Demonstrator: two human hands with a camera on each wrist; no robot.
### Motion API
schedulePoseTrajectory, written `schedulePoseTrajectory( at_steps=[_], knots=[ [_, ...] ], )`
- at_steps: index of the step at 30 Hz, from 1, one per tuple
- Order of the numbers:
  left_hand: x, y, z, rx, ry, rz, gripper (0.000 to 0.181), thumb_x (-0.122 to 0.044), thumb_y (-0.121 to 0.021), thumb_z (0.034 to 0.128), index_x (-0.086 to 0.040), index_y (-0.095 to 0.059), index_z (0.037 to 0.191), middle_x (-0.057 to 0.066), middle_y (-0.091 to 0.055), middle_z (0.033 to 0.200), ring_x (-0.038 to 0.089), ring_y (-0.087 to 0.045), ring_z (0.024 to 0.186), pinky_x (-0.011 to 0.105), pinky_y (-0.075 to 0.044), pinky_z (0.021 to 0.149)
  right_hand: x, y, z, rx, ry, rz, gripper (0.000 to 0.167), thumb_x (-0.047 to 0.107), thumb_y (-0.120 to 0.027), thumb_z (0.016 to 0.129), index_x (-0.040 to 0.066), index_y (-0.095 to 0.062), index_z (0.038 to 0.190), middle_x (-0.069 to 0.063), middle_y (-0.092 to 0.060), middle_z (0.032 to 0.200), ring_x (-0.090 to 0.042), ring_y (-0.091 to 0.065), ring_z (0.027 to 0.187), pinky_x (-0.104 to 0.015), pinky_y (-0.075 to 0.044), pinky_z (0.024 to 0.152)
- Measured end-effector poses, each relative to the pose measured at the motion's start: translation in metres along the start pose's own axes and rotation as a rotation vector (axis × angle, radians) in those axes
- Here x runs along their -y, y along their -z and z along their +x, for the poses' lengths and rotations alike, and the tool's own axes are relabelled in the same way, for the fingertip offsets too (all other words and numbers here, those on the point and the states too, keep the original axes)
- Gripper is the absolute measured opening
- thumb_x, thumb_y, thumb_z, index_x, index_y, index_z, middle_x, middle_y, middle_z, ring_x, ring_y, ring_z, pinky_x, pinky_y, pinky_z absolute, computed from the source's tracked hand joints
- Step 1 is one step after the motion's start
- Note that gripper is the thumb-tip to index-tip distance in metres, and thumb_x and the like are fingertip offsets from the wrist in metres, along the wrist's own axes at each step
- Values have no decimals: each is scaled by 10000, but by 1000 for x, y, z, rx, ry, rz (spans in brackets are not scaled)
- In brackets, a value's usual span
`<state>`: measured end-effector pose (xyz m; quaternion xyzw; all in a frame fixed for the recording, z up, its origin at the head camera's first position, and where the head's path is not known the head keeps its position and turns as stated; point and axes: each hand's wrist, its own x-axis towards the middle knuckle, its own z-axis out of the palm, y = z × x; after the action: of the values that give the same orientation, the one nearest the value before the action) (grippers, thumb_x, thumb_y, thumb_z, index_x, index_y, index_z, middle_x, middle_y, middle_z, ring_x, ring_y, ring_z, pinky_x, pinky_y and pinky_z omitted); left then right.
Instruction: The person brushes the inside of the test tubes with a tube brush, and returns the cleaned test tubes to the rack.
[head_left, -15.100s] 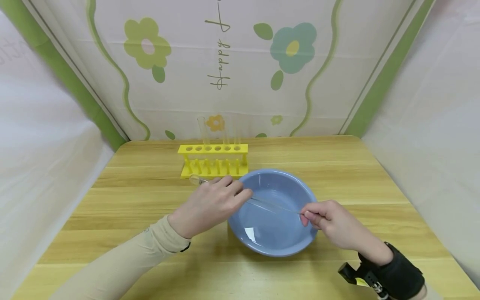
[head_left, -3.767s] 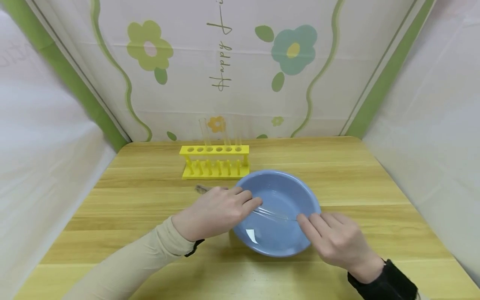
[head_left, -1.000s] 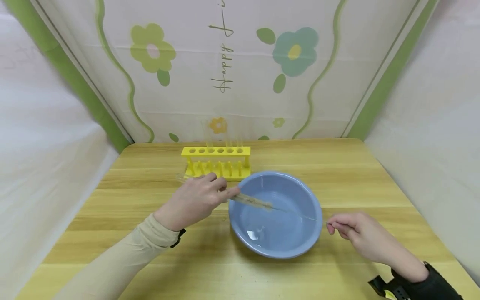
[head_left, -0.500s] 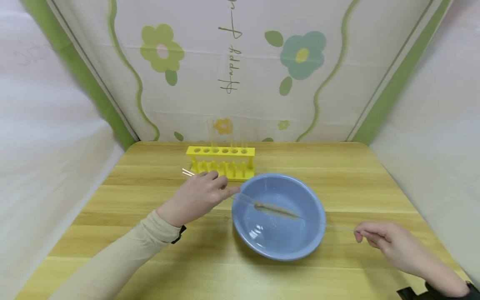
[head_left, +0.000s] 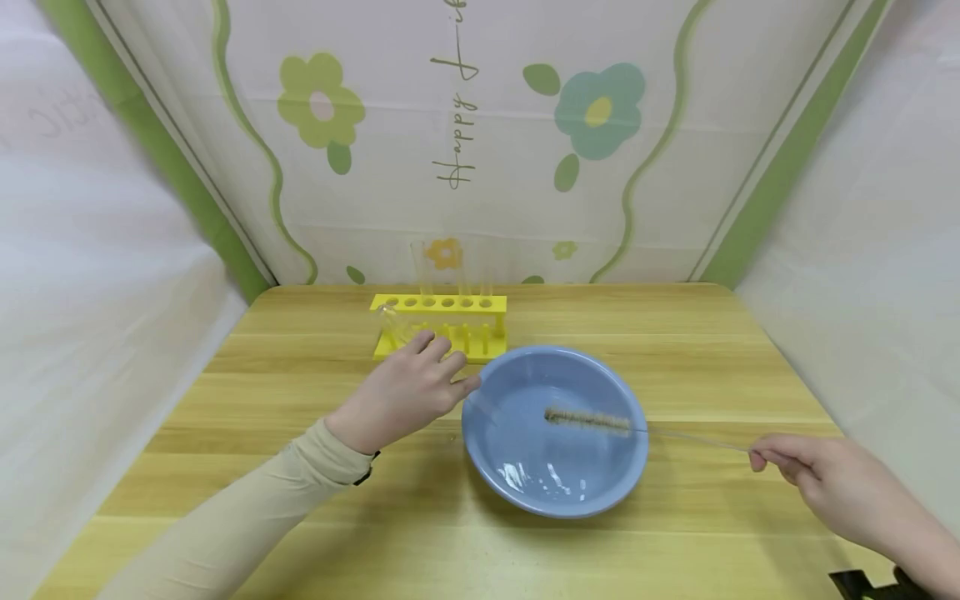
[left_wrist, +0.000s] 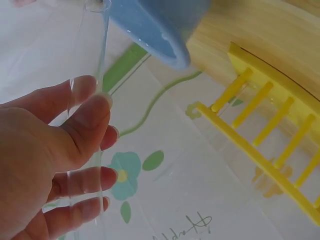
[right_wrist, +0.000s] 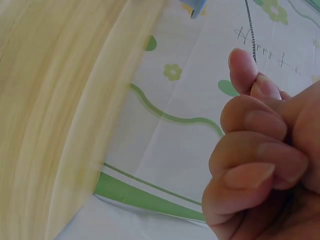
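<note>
My left hand (head_left: 401, 392) holds a clear glass test tube (left_wrist: 87, 55) between thumb and fingers. The tube slants, its open end over the basin and its rounded end in front of the rack. Out to the right, my right hand (head_left: 832, 483) pinches the thin twisted-wire handle (right_wrist: 251, 32) of a test tube brush between thumb and index finger, the other fingers curled in. The brush's tan bristles (head_left: 587, 421) hang over the blue basin (head_left: 555, 511), outside the tube and apart from its mouth. Water glints inside the basin.
Behind the left hand stands a yellow test tube rack (head_left: 480, 304) with three clear tubes (head_left: 420, 271) in its holes. The wooden table (head_left: 337, 533) ends at a printed cloth backdrop (head_left: 480, 208), with white cloth at both sides.
The right hand has drawn away rightward with the brush. Its bristles, inside the tube earlier, have come out of the tube's mouth. The left hand has stayed near the basin's left rim, tube tilted more.
</note>
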<state>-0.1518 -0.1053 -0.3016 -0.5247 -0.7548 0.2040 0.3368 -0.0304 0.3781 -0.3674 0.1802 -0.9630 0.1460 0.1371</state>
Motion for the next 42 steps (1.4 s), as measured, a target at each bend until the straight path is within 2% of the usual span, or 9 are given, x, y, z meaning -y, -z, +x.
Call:
schedulePoseTrajectory(
  at_steps=[7,13,16,18,24,32,37,40,42],
  knots=[
    [-1,3,8,-18,-38,61,300,-34,-762,839,-216,-780,1076,51,-645,914,288,-557,872,417,-487,879,10,-2,7,-63,43,-55,438,-144,-722,733,256,-699,909,217,-659,858,44,-517,692,-203,-336,517],
    [0,4,8,-50,-33,49,333,-28,-778,820,-229,-775,1085,42,-634,916,297,-561,886,440,-491,914,20,-5,12,-95,82,-88,446,-130,-753,700,258,-697,915,204,-668,831,5,-590,676,-201,-330,498],
    [3,1,5,-101,0,-22,366,-17,-798,801,-234,-770,1095,38,-619,892,288,-563,872,423,-505,915,27,-4,15,-101,87,-95,446,-115,-755,702,271,-693,915,204,-671,833,17,-566,658,-199,-324,489],
    [6,0,2,-155,46,-131,404,22,-805,779,-227,-771,1096,39,-624,882,280,-577,865,396,-534,875,33,-3,17,-93,92,-92,439,-103,-752,716,281,-689,920,215,-668,844,32,-550,665,-201,-345,494],
    [22,-9,-9,-310,250,-486,390,33,-815,765,-146,-757,1106,70,-701,904,260,-680,829,355,-586,692,43,-6,24,-105,158,-68,431,-105,-755,706,259,-691,928,240,-652,857,12,-598,696,-224,-447,535],
    [52,-22,-24,-474,558,-585,385,-41,-833,775,-30,-728,1145,154,-713,970,300,-683,802,384,-565,666,49,-11,31,-102,177,-69,429,-85,-762,702,278,-680,915,247,-646,853,-27,-641,719,-270,-509,565],
    [74,-31,-33,-545,883,-876,352,-52,-797,826,-42,-723,1171,142,-668,949,212,-635,815,243,-557,726,52,-14,38,-60,161,-66,407,-65,-749,749,300,-676,914,238,-653,862,-44,-651,738,-304,-529,578],
    [88,-38,-39,-543,1090,-1038,366,-127,-765,873,-86,-701,1231,123,-678,987,151,-637,875,203,-555,787,53,-15,41,-36,157,-63,402,-55,-744,770,312,-678,920,235,-659,870,-54,-662,756,-306,-535,585],
    [96,-43,-41,-537,1185,-1098,379,-174,-757,885,-120,-692,1255,111,-693,1018,127,-650,899,197,-544,810,53,-17,43,-24,151,-59,397,-48,-741,783,319,-678,919,233,-660,868,-53,-660,757,-305,-533,584]
  ],
)
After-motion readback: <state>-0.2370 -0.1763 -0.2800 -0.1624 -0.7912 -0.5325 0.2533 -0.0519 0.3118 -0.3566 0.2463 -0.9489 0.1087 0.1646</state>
